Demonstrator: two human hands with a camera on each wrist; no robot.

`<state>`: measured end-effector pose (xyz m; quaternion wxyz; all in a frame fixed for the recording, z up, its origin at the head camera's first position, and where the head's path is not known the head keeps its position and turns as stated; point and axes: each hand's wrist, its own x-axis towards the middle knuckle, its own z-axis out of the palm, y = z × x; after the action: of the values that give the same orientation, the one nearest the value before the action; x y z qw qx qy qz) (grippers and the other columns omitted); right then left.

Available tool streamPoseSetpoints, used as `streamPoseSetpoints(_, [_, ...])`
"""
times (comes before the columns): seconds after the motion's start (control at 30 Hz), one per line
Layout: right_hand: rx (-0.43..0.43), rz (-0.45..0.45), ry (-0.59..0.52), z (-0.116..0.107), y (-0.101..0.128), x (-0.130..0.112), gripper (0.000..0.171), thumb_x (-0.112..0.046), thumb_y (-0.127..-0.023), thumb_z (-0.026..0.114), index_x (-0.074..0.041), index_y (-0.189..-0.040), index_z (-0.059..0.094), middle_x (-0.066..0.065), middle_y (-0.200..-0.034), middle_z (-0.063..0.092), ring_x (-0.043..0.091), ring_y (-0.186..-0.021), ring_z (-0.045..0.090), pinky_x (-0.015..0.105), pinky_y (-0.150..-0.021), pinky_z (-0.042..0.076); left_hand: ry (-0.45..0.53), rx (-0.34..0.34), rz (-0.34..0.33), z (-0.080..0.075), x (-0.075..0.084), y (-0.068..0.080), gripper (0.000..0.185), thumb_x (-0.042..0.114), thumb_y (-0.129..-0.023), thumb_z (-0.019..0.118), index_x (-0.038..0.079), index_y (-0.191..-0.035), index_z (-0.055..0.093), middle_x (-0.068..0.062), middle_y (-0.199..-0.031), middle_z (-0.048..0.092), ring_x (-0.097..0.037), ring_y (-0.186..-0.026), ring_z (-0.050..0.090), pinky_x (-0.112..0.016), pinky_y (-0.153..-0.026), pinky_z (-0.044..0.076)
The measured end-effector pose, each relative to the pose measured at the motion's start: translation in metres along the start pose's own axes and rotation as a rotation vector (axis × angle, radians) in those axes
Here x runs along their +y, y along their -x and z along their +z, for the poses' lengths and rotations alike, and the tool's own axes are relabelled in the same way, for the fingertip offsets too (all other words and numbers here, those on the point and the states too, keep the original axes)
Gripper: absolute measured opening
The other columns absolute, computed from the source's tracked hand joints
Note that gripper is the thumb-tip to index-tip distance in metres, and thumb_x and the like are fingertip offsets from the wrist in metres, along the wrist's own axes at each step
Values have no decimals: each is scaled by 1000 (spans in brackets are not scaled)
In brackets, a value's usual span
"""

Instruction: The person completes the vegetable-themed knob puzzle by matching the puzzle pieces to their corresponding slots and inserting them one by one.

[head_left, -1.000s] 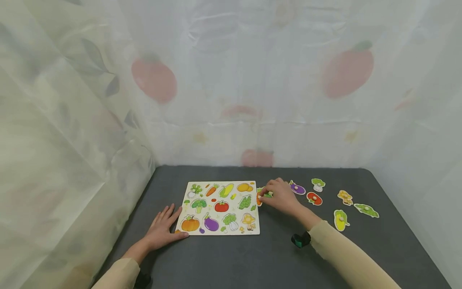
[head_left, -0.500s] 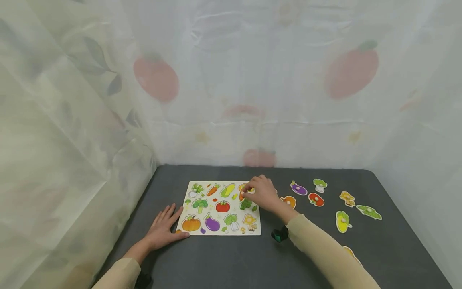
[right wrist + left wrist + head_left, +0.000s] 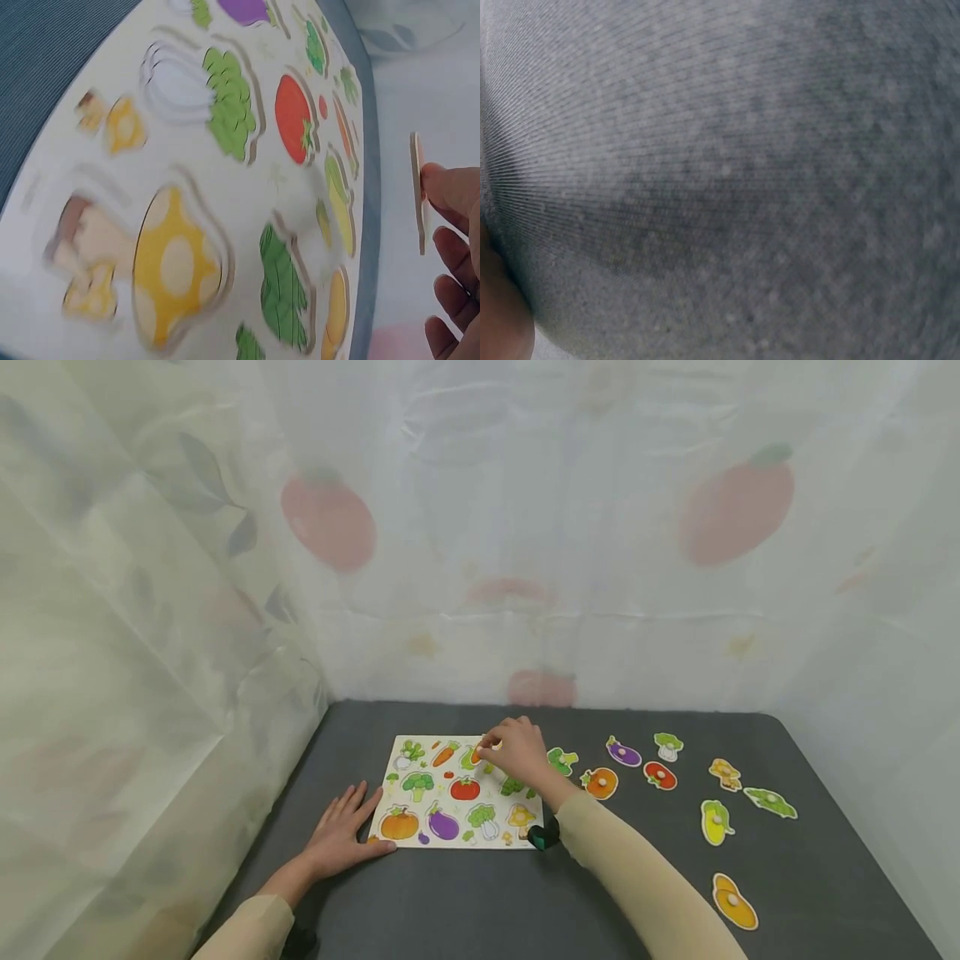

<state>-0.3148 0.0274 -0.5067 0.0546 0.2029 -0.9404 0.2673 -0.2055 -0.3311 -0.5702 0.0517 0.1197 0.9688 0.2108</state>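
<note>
A wooden vegetable puzzle board [image 3: 480,843] with printed recesses lies on the dark table. My left hand [image 3: 341,833] rests at its left edge, fingers spread and thumb along the near corner. Over the board's upper part, my right hand [image 3: 519,753] pinches a carrot puzzle piece [image 3: 476,755], hiding some of the corn and potato pictures behind it. In the right wrist view, the carrot piece [image 3: 418,193] appears edge-on, held above the board between thumb and fingers. The left wrist view is mostly grey table surface, with a bit of skin at its lower left.
Right of the board lie loose knobbed pieces: broccoli [image 3: 562,761], pumpkin [image 3: 600,783], eggplant [image 3: 623,752], tomato [image 3: 660,775], cabbage [image 3: 668,746], mushroom [image 3: 725,773], pea pod [image 3: 771,802], corn [image 3: 716,822] and potato [image 3: 734,902]. Patterned curtains [image 3: 540,568] hang behind and beside the table.
My right hand has carried the carrot piece from just right of the board leftward over its upper part. The broccoli, pumpkin and potato pieces have come into full view. My left hand stays put.
</note>
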Motion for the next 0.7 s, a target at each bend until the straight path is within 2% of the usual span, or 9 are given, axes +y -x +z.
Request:
streamPoseSetpoints(0.3, [17,84,-38,22,-18,-17,11,-39,-92,77,-29,-90,80,-6,-96,63,19,-94,46,42,-85,39,14,25,27,1,0,0,107,68,-82,73,11,-162,32,-26,-166,19,-49,-152,11,-68,-118,8])
streamPoseSetpoints(0.53, [23,125,-37,35,-27,-26,12,-37,-92,78,-26,-92,82,-5,-93,62,22,-95,47,45,-86,39,51,39,41,7,-5,0,106,70,-82,71,15,-163,30,-25,-167,17,-47,-153,8,-66,-119,4])
streamPoseSetpoints(0.7, [20,153,-25,47,-33,-28,11,-36,-91,77,-26,-91,82,-5,-93,62,22,-95,47,43,-84,38,48,43,42,4,-1,2,106,67,-82,74,13,-163,31,-27,-166,19,-49,-152,10,-67,-118,6])
